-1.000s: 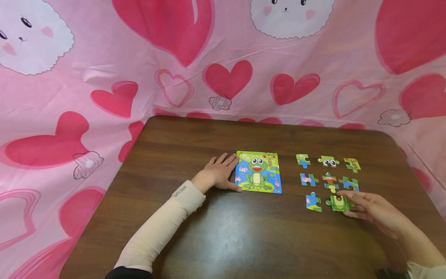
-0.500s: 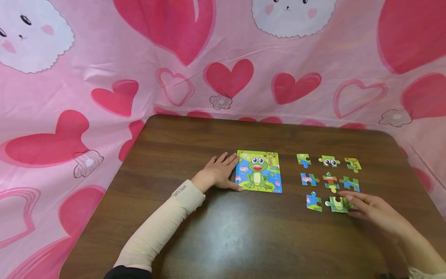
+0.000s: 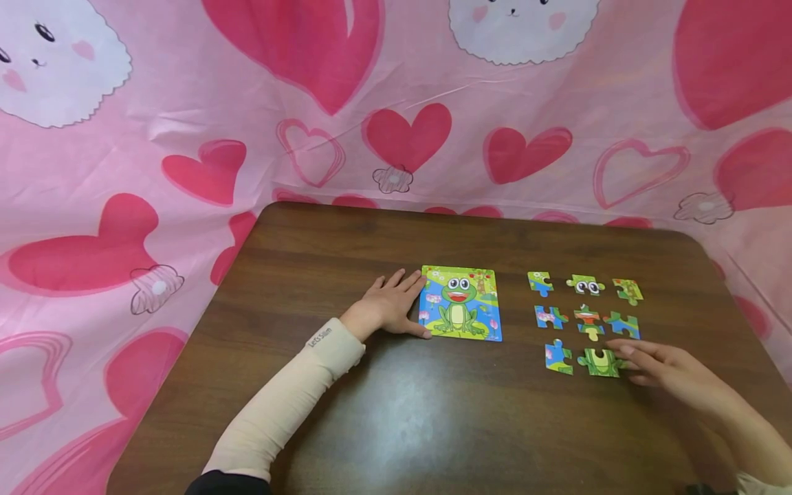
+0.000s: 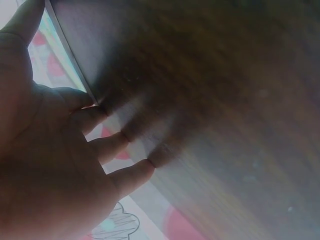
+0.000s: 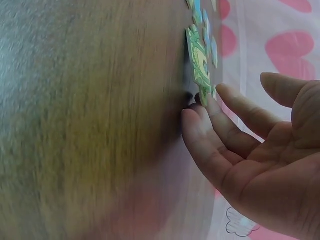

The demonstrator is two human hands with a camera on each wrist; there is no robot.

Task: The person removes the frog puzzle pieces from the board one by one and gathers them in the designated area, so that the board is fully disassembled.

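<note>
My left hand (image 3: 390, 306) lies spread on the table at the left edge of a square frog picture puzzle (image 3: 459, 302), its fingertips and thumb at the edge. In the left wrist view the left hand's (image 4: 55, 155) fingers are extended over dark wood; the puzzle is out of that view. At the right, my right hand (image 3: 671, 375) has its fingertips at the right end of a green frog-belly jigsaw piece (image 3: 600, 363). The right wrist view shows the fingers of the right hand (image 5: 260, 155) touching that piece's tab (image 5: 204, 96), thumb apart.
Other loose jigsaw pieces sit in spaced rows: an eyes piece (image 3: 586, 285), a mouth piece (image 3: 589, 322), a blue-green piece (image 3: 623, 324) and a lower-left piece (image 3: 558, 357), among several. The brown table (image 3: 346, 240) meets a pink heart-patterned cloth (image 3: 460, 137) behind.
The right hand's fingers have loosened and drawn slightly to the right from the frog-belly piece, which now shows more of its right end. The left hand stays in place.
</note>
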